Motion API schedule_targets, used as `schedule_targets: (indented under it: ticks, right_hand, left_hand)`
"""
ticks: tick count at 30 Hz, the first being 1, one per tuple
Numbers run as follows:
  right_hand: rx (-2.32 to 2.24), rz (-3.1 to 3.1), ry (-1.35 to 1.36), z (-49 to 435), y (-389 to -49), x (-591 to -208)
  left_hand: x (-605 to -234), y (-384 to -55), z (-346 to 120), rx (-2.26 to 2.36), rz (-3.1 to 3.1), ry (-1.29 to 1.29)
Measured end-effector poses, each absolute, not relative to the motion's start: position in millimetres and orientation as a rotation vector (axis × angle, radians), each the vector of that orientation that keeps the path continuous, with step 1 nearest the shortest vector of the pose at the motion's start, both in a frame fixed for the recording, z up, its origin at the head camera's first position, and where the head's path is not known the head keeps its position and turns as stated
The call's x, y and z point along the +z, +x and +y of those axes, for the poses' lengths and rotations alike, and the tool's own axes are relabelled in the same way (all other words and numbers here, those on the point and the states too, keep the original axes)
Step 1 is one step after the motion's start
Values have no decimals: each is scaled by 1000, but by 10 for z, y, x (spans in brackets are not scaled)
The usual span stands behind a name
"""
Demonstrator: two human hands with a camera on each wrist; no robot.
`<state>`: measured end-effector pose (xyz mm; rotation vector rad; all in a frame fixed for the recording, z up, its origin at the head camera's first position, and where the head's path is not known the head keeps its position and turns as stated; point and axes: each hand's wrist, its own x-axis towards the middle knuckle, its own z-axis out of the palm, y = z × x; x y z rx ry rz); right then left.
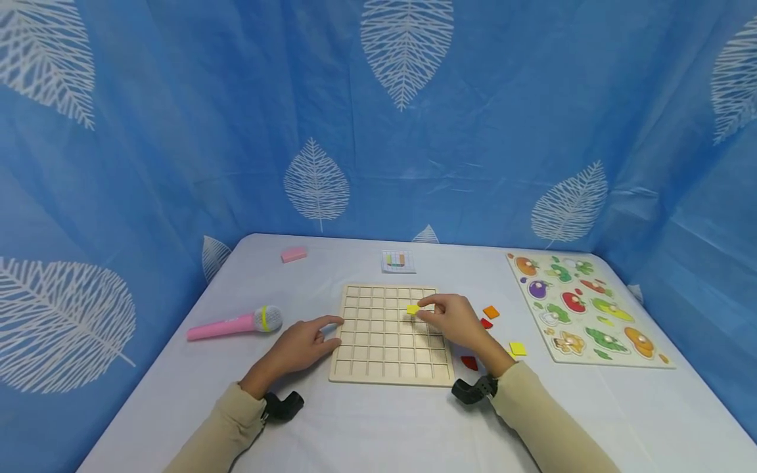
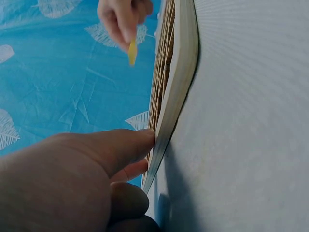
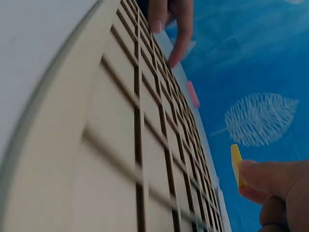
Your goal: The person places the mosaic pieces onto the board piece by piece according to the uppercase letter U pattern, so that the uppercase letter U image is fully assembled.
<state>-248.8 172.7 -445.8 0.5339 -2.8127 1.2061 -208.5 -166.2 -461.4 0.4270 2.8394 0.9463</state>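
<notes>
A pale wooden grid board [image 1: 390, 381] lies flat on the white table, its square cells framed by thin raised strips. My right hand [image 1: 452, 320] pinches a small yellow square tile [image 1: 412, 309] between thumb and forefinger. In the right wrist view the yellow tile [image 3: 236, 162] is seen nearly edge-on, held above the board. At the board's left side is my left hand [image 1: 301, 345], thumb and forefinger extended to its edge. The left wrist view shows the thumb [image 2: 130, 145] resting against the board's side [image 2: 181, 63], with other fingers bent below.
Right of the board lie an orange tile [image 1: 491, 312], red pieces [image 1: 469, 362] and another yellow tile [image 1: 518, 348]. A vegetable puzzle board [image 1: 582, 309] is farther right. A pink microphone [image 1: 236, 324] lies left; a pink block [image 1: 294, 254] and a small pattern card [image 1: 398, 261] lie behind.
</notes>
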Motion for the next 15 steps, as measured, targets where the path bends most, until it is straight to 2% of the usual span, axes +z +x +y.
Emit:
schedule_targets:
  ticks: [15]
  right_hand:
    - [1178,-2826,700,898,-2869,-4520]
  left_hand:
    - [-4601,-2066,-1678,946,2844,473]
